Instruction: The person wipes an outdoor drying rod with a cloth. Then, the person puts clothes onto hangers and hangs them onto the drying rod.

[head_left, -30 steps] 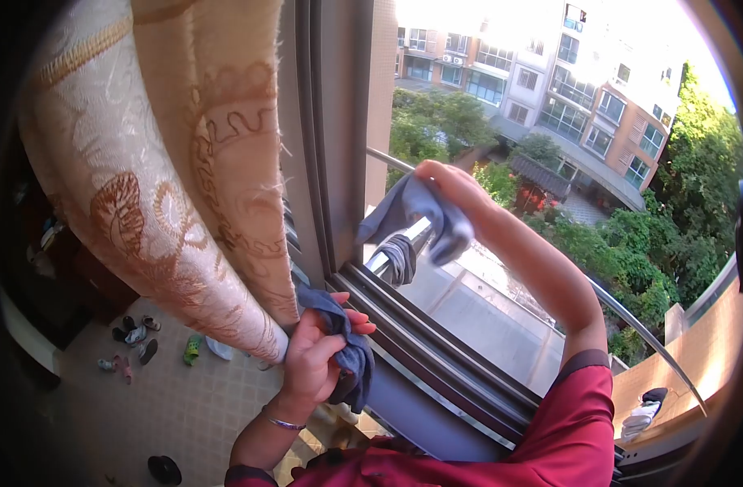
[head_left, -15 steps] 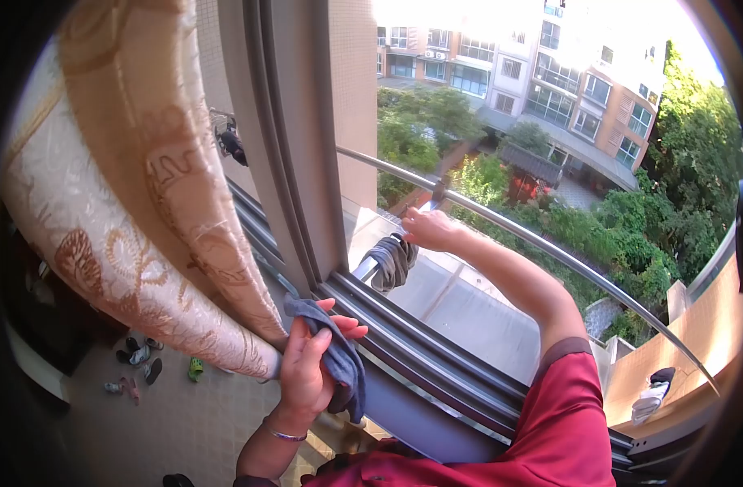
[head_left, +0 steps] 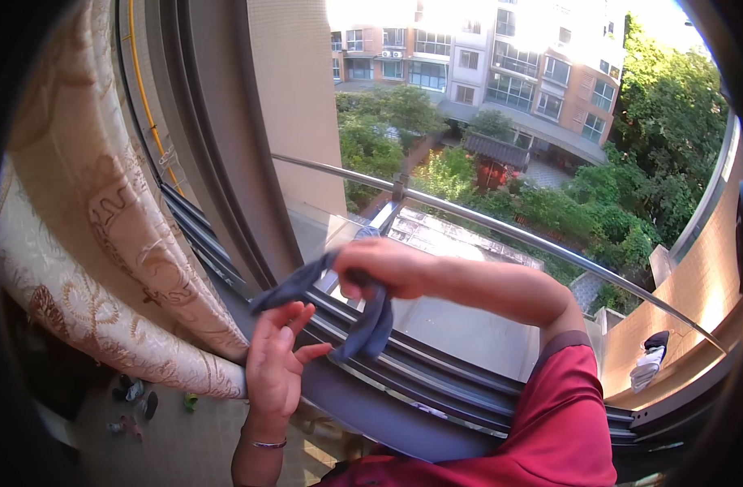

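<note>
My right hand (head_left: 388, 268), smeared by motion, is closed on a limp dark blue sock (head_left: 371, 325) above the window sill. One end of the sock stretches left above my left hand (head_left: 276, 365), and another part hangs down near its fingertips. The fingers of my left hand are spread, palm turned up; whether they touch the cloth I cannot tell. Behind my right hand, a bit of greyish cloth (head_left: 366, 233) shows on the metal bar (head_left: 383, 216) outside the window. Most of that cloth is hidden.
Dark window tracks (head_left: 444, 365) run below my right arm. A metal railing (head_left: 509, 217) crosses outside. The patterned curtain (head_left: 136, 325) hangs at left, close to my left hand. Black and white cloth items (head_left: 649, 361) lie on the right ledge. Several shoes (head_left: 148, 404) are on the floor.
My right hand has come back from the bar outside and taken the dark blue sock from my left hand. My left hand has opened. The view has shifted slightly right.
</note>
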{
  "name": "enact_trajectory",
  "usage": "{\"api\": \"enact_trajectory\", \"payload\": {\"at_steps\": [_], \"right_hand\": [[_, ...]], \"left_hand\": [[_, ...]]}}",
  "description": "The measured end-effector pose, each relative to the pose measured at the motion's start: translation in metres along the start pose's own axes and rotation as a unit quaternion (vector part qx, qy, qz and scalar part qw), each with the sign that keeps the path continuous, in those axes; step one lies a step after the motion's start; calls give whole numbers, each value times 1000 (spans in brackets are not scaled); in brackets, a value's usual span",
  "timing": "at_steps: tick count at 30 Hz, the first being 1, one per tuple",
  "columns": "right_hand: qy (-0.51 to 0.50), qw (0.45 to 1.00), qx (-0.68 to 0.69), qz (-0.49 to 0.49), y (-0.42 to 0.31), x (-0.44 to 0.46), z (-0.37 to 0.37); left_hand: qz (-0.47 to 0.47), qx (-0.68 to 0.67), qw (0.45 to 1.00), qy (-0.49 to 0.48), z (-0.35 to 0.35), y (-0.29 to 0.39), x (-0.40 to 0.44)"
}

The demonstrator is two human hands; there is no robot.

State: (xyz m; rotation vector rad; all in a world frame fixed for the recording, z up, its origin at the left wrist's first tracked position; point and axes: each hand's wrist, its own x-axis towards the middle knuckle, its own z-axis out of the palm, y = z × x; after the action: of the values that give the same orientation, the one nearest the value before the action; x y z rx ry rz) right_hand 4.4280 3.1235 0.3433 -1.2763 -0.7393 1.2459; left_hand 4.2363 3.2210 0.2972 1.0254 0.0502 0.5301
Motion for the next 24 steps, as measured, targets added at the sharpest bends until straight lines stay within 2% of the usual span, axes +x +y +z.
{"api": "enact_trajectory", "payload": {"at_steps": [2,4,5,6,7,10,12,13,14,17,19,20,22,24], "right_hand": [[108,993,-9,-35,-33,13,-24],[100,992,-48,-66,-46,45,-75],[171,959,-194,-112,-48,55,-84],[237,898,-335,-157,-49,64,-93],[275,826,-464,-166,-43,77,-112],[240,718,-638,-142,13,117,-181],[155,671,-725,-7,51,133,-218],[124,694,-709,9,70,139,-233],[160,698,-697,-27,77,130,-227],[145,689,-710,-30,71,121,-208],[245,601,-747,-143,56,107,-170],[246,599,-749,-143,54,110,-160],[37,662,-715,-220,57,118,-139],[43,633,-752,-182,68,116,-122]], "left_hand": [[-28,47,998,-15,-7,-3,-8],[-30,55,998,15,-12,-10,-16],[-38,50,998,13,-17,-13,-19],[-45,45,998,10,-20,-15,-22],[-38,51,996,55,-15,-15,-24],[-21,46,997,65,-25,-18,-36],[-6,55,996,69,-30,-17,-47],[-2,75,995,66,-35,-17,-54],[2,94,994,62,-39,-17,-60],[7,102,992,75,-51,-20,-81],[0,112,991,72,-57,-22,-92],[1,111,991,71,-59,-23,-95],[1,107,991,76,-61,-26,-102],[2,107,991,81,-62,-28,-108]]}}
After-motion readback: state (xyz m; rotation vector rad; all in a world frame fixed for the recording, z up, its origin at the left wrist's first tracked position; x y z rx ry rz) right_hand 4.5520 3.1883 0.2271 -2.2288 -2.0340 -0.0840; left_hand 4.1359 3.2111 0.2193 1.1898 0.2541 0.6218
